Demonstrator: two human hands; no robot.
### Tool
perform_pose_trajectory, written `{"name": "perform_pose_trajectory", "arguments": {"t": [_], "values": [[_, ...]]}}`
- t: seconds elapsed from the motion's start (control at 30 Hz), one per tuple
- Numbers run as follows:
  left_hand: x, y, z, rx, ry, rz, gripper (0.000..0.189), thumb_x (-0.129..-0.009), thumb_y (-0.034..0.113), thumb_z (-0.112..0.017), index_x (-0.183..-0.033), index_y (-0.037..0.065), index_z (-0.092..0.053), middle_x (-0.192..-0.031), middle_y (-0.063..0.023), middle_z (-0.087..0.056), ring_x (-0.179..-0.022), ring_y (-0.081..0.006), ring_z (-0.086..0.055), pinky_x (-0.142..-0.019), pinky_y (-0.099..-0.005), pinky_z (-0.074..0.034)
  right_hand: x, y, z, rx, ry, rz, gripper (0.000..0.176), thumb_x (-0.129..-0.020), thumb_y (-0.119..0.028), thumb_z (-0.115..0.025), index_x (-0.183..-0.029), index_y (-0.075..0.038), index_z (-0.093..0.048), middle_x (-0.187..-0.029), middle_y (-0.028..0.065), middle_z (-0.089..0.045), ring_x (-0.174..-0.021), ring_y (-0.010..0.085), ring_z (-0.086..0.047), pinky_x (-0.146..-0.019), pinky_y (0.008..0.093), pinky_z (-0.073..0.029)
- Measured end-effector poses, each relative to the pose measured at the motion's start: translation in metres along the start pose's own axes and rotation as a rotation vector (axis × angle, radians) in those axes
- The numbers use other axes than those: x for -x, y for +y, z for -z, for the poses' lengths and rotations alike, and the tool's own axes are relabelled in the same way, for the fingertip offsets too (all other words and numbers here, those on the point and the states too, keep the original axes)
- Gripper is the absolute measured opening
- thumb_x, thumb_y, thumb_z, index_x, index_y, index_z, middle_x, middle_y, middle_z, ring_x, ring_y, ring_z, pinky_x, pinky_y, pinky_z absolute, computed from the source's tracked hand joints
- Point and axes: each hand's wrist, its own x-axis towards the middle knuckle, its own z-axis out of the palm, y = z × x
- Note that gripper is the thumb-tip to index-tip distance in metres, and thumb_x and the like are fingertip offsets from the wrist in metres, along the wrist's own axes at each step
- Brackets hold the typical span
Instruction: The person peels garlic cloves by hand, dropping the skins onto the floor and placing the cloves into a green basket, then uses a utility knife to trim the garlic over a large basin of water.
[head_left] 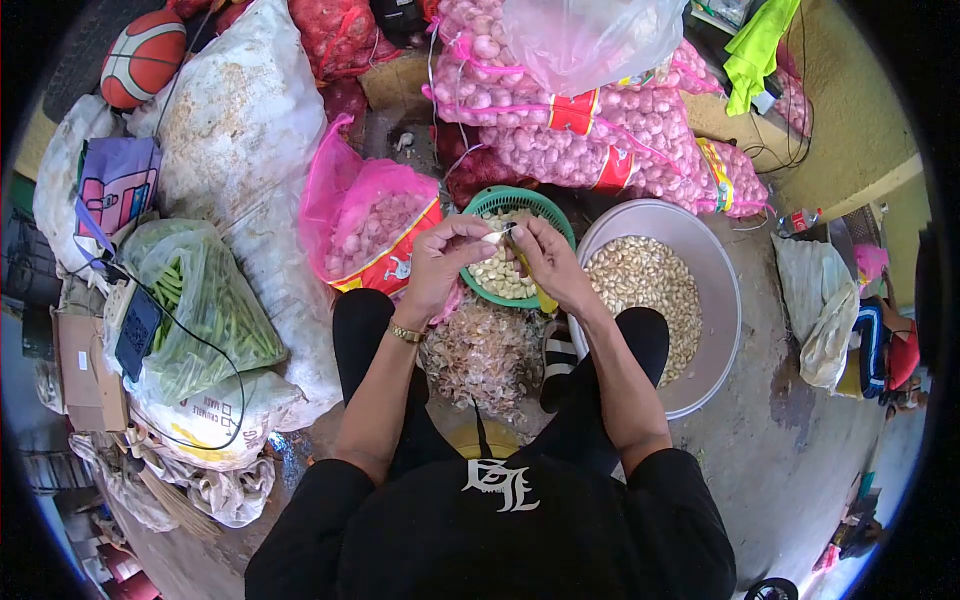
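Note:
Over a green plastic basket (562, 222), my two hands meet with fingertips close together. A pale garlic clove (492, 238) is pinched between the thumb and fingers of my left hand (445, 262). My right hand (552, 265) is closed around a small knife with a yellow handle (546, 299); its blade end is near the clove and hard to make out. Peeled garlic cloves (497, 275) lie in the basket beneath. Below the basket, between my legs, is a heap of dry garlic skins (480, 350).
A large pale tub (728, 300) of garlic cloves (645, 300) stands to my right. An open pink mesh sack of garlic (385, 228) is at left, near a clear bag of green vegetables (215, 315). Full garlic sacks (600, 140) are stacked ahead.

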Motion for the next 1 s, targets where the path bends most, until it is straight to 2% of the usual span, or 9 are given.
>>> {"name": "perform_pose_trajectory", "arguments": {"t": [0.13,0.2,0.43,0.53,0.6,0.77,0.83,0.93,1.0], "values": [[0.002,-0.001,0.002,-0.069,-0.010,-0.013,0.019,-0.081,-0.004,-0.073,-0.098,0.001,-0.067,-0.100,-0.0040,-0.065,-0.091,-0.0105,-0.061,-0.082,-0.0242,-0.051,0.003,0.000,-0.001,0.053,0.000,-0.017,0.026,-0.106,-0.029,-0.041,-0.096,-0.008,-0.051,-0.075,-0.0028,-0.046,-0.066,0.0049,-0.043,-0.058,0.0209,-0.037],[0.002,-0.001,0.003,-0.038,-0.004,0.010,0.018,-0.080,-0.004,-0.073,-0.097,0.001,-0.068,-0.099,-0.0042,-0.065,-0.091,-0.0108,-0.062,-0.082,-0.0242,-0.050,0.003,0.007,-0.001,0.069,0.017,0.029,0.029,-0.104,-0.029,-0.048,-0.099,-0.002,-0.057,-0.076,0.0013,-0.054,-0.071,0.0086,-0.050,-0.063,0.0258,-0.042],[0.001,0.000,0.004,-0.076,-0.023,-0.009,0.014,-0.080,-0.004,-0.073,-0.093,0.001,-0.069,-0.100,-0.0049,-0.066,-0.091,-0.0113,-0.062,-0.082,-0.0250,-0.051,0.001,0.007,-0.003,0.186,0.018,0.029,0.034,-0.101,-0.033,-0.052,-0.095,0.000,-0.059,-0.076,0.0054,-0.054,-0.073,0.0132,-0.050,-0.066,0.0313,-0.043],[0.003,0.000,0.005,-0.063,-0.018,0.000,0.014,-0.080,-0.003,-0.074,-0.093,0.001,-0.070,-0.100,-0.0050,-0.066,-0.091,-0.0111,-0.062,-0.082,-0.0247,-0.051,0.000,0.006,-0.003,0.281,0.029,0.125,0.036,-0.101,-0.034,-0.053,-0.092,0.001,-0.059,-0.073,0.0048,-0.053,-0.071,0.0128,-0.049,-0.064,0.0312,-0.042],[0.003,0.002,0.006,-0.073,-0.023,0.018,0.014,-0.081,-0.003,-0.074,-0.094,0.000,-0.070,-0.100,-0.0049,-0.066,-0.091,-0.0111,-0.062,-0.082,-0.0246,-0.050,0.001,0.004,-0.003,0.223,-0.009,-0.002,0.038,-0.101,-0.036,-0.053,-0.089,0.000,-0.060,-0.068,0.0022,-0.050,-0.067,0.0112,-0.046,-0.061,0.0307,-0.041],[0.004,0.004,0.007,-0.164,-0.035,-0.011,0.014,-0.081,-0.002,-0.073,-0.095,0.000,-0.070,-0.100,-0.0046,-0.066,-0.091,-0.0108,-0.062,-0.082,-0.0242,-0.050,-0.001,0.000,-0.007,0.054,-0.045,-0.086,0.040,-0.101,-0.037,-0.053,-0.085,-0.001,-0.060,-0.064,-0.0017,-0.046,-0.061,0.0086,-0.043,-0.055,0.0297,-0.038],[0.006,0.008,0.005,-0.081,-0.005,0.074,0.012,-0.082,-0.002,-0.072,-0.094,0.000,-0.069,-0.098,-0.0039,-0.065,-0.090,-0.0101,-0.061,-0.081,-0.0241,-0.050,-0.002,0.001,-0.007,-0.003,-0.064,-0.112,0.041,-0.101,-0.037,-0.053,-0.084,-0.001,-0.060,-0.063,-0.0030,-0.046,-0.061,0.0077,-0.042,-0.054,0.0293,-0.037],[0.004,0.003,0.006,-0.172,-0.047,-0.068,0.012,-0.083,-0.001,-0.071,-0.095,0.000,-0.068,-0.097,-0.0032,-0.064,-0.089,-0.0097,-0.060,-0.081,-0.0242,-0.049,-0.003,-0.001,-0.008,0.054,-0.078,-0.082,0.037,-0.101,-0.032,-0.053,-0.085,0.000,-0.060,-0.062,0.0009,-0.050,-0.058,0.0118,-0.046,-0.054,0.0325,-0.039],[0.005,-0.003,0.008,-0.181,-0.019,-0.051,0.013,-0.085,0.000,-0.070,-0.097,0.000,-0.067,-0.096,-0.0030,-0.064,-0.089,-0.0095,-0.060,-0.080,-0.0240,-0.050,-0.002,-0.008,-0.011,0.380,0.033,0.256,0.031,-0.099,-0.026,-0.054,-0.087,0.002,-0.060,-0.063,0.0095,-0.056,-0.057,0.0185,-0.051,-0.055,0.0359,-0.041]]}}
